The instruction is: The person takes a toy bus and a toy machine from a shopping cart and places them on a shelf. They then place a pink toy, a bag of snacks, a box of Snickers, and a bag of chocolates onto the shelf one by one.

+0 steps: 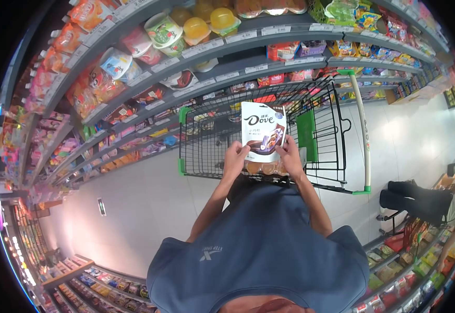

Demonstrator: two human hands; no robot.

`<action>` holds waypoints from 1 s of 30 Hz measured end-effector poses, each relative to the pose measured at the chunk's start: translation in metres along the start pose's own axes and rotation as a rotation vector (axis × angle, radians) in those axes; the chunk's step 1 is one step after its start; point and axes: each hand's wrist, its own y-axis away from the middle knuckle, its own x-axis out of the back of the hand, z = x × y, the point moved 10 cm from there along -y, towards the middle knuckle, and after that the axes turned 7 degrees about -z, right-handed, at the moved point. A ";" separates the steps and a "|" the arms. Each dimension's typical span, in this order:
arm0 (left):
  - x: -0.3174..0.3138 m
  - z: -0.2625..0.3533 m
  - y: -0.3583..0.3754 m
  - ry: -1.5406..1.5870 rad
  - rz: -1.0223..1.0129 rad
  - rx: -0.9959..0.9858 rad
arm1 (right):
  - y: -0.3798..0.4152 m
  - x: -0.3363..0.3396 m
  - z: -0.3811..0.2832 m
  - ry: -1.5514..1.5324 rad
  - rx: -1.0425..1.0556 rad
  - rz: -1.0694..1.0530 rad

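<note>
A white and brown Dove chocolate pouch (263,129) is held upright in front of me, its printed front facing the camera. My left hand (235,158) pinches its lower left edge, and my right hand (290,156) grips the lower right edge. Behind and below the pouch stands a black wire shopping cart (211,143) with green corners. Just under the pouch, several round orange items in clear packaging (267,168) show in the cart, partly hidden by my hands and the pouch.
Curved shelves of packaged snacks (149,78) run along the far side. The cart's handle (362,130) is at the right. Another person in dark trousers (415,198) stands at the right near a second cart. More snack shelves (410,261) line the lower right and lower left.
</note>
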 end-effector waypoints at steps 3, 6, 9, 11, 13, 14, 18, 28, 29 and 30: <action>-0.001 0.006 -0.004 0.037 -0.010 -0.042 | -0.003 -0.004 -0.016 -0.010 0.105 -0.005; -0.002 0.010 -0.005 0.078 -0.009 -0.071 | 0.000 -0.004 -0.027 0.077 0.168 0.012; 0.002 0.006 -0.008 0.018 0.005 -0.083 | 0.002 0.000 -0.024 0.210 0.184 0.047; 0.000 -0.001 -0.010 0.062 -0.002 -0.076 | 0.004 0.004 -0.021 0.237 0.190 0.046; -0.001 -0.004 -0.012 0.057 0.002 -0.077 | 0.004 0.003 -0.022 0.268 0.193 0.039; 0.000 -0.005 -0.011 0.051 0.010 -0.078 | 0.004 0.003 -0.023 0.254 0.208 0.042; -0.002 0.000 -0.008 0.041 0.037 -0.077 | 0.006 0.001 -0.035 0.294 0.186 0.042; 0.015 -0.025 -0.023 -0.016 0.051 0.018 | -0.030 -0.012 -0.009 0.203 0.127 -0.031; 0.014 -0.022 -0.029 0.012 0.017 0.070 | -0.041 -0.013 -0.005 0.157 0.073 -0.082; 0.015 -0.020 -0.033 0.041 -0.018 0.120 | -0.051 -0.016 -0.013 0.166 0.075 -0.099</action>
